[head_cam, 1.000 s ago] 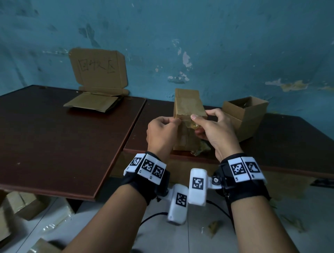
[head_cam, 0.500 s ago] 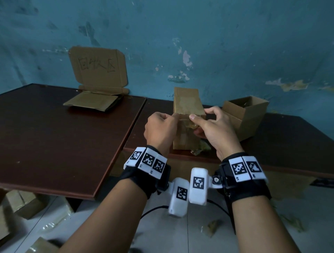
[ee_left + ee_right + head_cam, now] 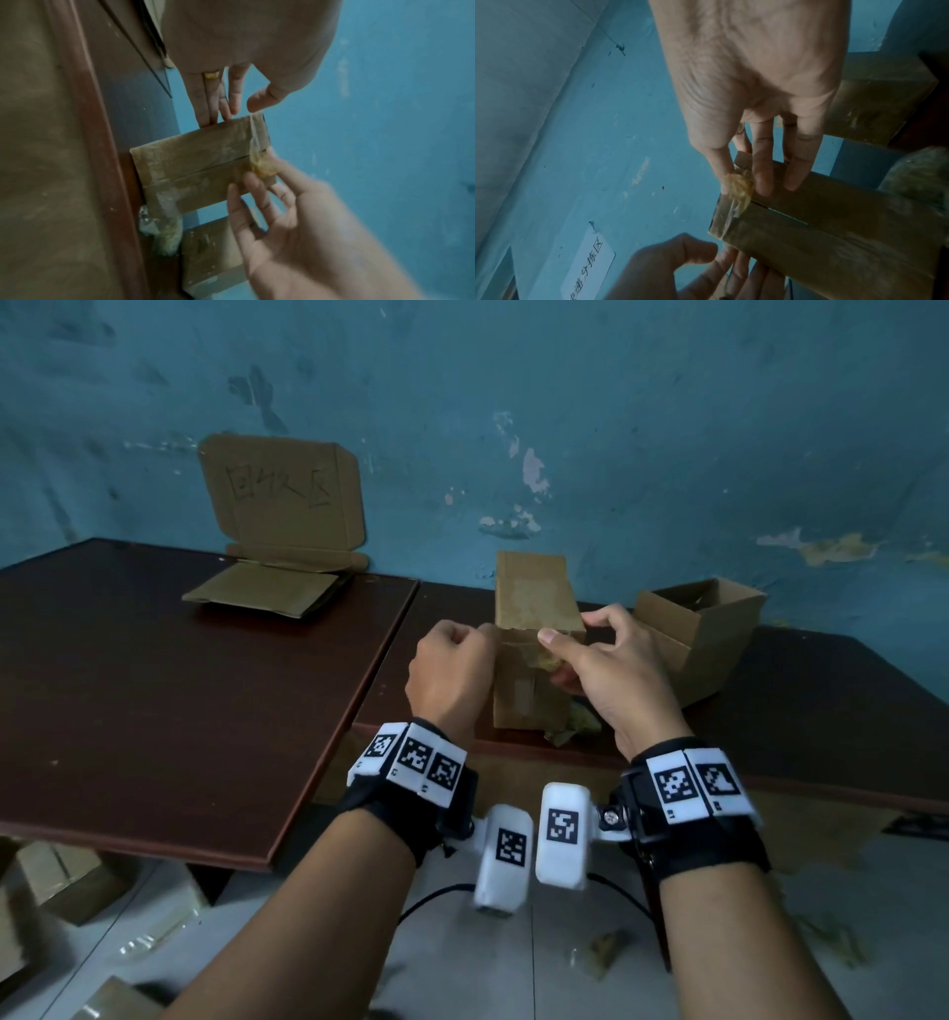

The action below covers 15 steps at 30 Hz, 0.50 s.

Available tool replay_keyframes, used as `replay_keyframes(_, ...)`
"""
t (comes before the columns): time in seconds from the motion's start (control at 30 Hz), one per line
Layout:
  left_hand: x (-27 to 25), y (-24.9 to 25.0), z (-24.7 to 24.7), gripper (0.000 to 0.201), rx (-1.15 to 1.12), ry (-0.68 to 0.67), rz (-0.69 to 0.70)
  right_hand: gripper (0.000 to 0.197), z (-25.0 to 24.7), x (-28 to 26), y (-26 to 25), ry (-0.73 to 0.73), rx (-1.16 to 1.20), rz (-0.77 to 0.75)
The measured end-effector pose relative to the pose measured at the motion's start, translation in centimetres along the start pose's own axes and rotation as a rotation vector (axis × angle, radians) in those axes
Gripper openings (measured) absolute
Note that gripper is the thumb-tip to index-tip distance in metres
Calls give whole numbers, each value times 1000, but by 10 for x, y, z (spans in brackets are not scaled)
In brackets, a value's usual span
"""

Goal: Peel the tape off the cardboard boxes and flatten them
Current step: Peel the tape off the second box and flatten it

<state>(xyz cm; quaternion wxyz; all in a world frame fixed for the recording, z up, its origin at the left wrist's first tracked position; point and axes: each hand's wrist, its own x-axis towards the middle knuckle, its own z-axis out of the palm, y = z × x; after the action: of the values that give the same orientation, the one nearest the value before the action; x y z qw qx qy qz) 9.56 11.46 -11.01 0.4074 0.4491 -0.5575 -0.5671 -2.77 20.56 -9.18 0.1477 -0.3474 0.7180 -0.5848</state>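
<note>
Box stands upright, long axis vertical; R hand pinches crumpled tape; L hand fingers curled on box edge; cardboard sign writing unreadable.

Both forearms are bare. Each wrist carries a black strap, the left and the right, topped by a curved white band of square panels printed with black-and-white fiducial markers. A white rounded camera pod hangs from the inner side of each strap, itself bearing one marker; the right pod's bracket shows a screw. Thin black cables trail below. A gold ring sits on a left finger.
</note>
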Motion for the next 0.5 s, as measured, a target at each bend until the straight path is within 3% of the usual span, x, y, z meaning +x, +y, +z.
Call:
replay_keyframes(0.23, 9, 1, -5, 31, -162, -153, 40, 36, -8, 1, 2, -27, 85, 56)
replay_keyframes(0.33, 6, 3, -8, 19, -201, -209, 41, 37, -9, 1, 4, -32, 114, 69)
replay_keyframes(0.5, 4, 3, -12, 19, -208, -249, 15, 36, -9, 3, 5, -34, 138, 77)
